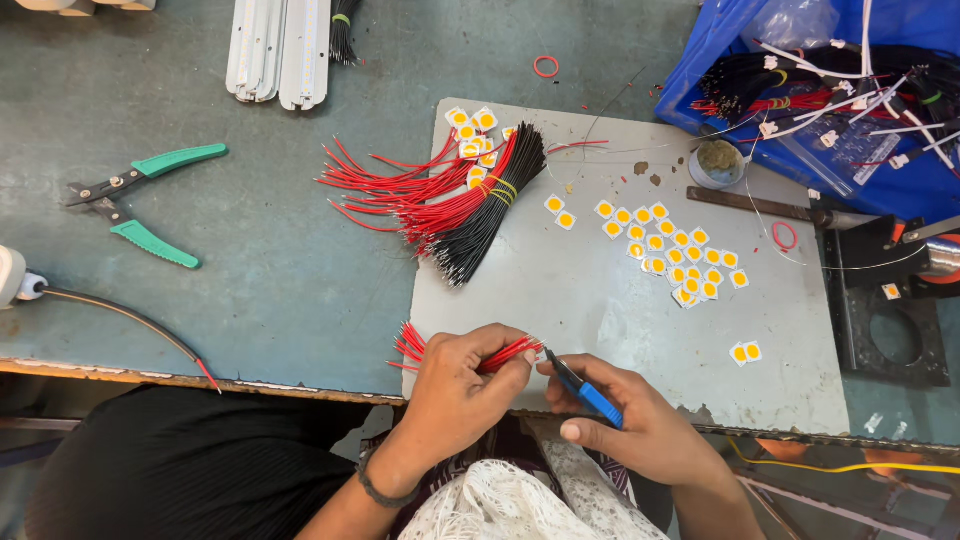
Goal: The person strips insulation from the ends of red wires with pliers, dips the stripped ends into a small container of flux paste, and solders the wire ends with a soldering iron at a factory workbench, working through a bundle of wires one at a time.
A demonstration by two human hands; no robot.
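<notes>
Thin red wire bundle (500,355) gripped in my left hand (462,392) at the near edge; my right hand (630,425) pinches blue-handled tweezers (585,390) touching its tips

**Occluded and Cropped Items**

The left hand (462,385) covers the middle of the red wire bunch (412,345); only both ends show. The right hand (640,425) hides most of the blue-handled tool (588,393); its tip is too small to identify. The blue bin (700,75) is cropped by the top and right edges. The white strips (280,50) are cropped at the top. The white object (8,275) is cropped at the left edge.
</notes>
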